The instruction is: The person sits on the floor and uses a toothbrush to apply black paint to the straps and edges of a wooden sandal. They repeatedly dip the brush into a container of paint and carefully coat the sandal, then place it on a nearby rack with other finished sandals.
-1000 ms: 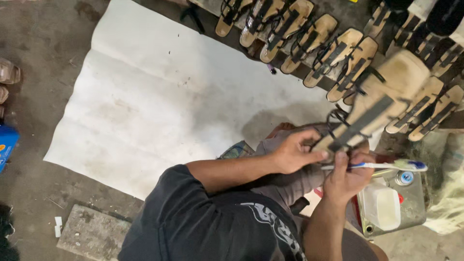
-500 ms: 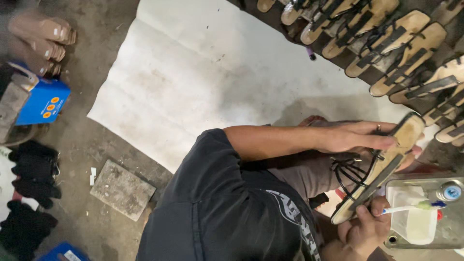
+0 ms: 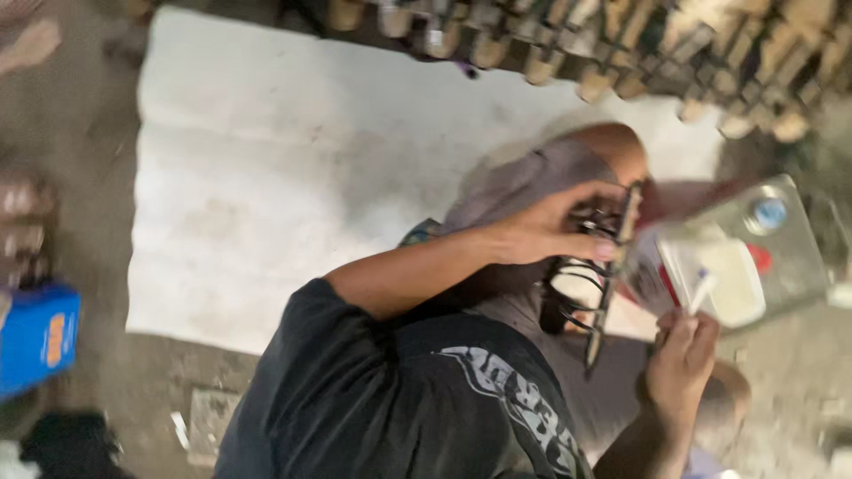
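My left hand (image 3: 550, 231) grips a sandal sole (image 3: 611, 275) edge-on, its black straps (image 3: 572, 284) facing my body, over my lap. My right hand (image 3: 679, 359) is lower right and holds a small white brush (image 3: 703, 288) whose tip points into an open metal tin of pale glue (image 3: 737, 266). The picture is blurred by head motion.
A large white sheet (image 3: 293, 168) covers the floor ahead. A row of finished sandals (image 3: 621, 44) lies along its far edge. A blue box (image 3: 35, 337) sits at the left, with dark cloth (image 3: 71, 443) below it. My bent knee (image 3: 603, 146) rises behind the sole.
The sole has come down from the sandal row to my lap and turned edge-on. My right hand with the brush has moved up to the glue tin. The view has swung left.
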